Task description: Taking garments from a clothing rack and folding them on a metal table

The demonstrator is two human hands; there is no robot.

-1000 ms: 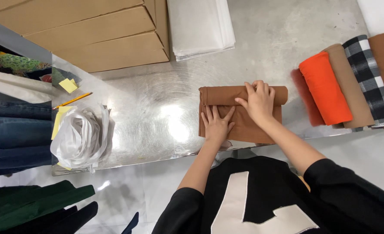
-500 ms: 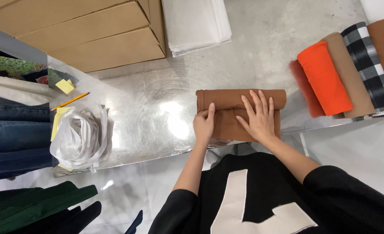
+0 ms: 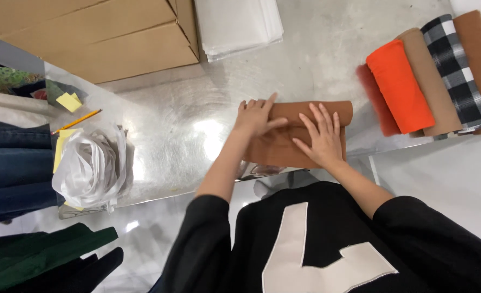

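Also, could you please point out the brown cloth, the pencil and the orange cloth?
brown cloth (image 3: 276, 149): head view, flat lower part.
pencil (image 3: 77, 121): head view, mid-shaft.
orange cloth (image 3: 399, 86): head view, middle of fold.

Cardboard boxes, a yellow pencil, crumpled plastic bags, rolled fabrics.

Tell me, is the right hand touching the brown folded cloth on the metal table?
Touching. The head view shows the right hand lying flat, fingers spread, on the brown folded cloth.

Left hand, right hand — flat, fingers spread
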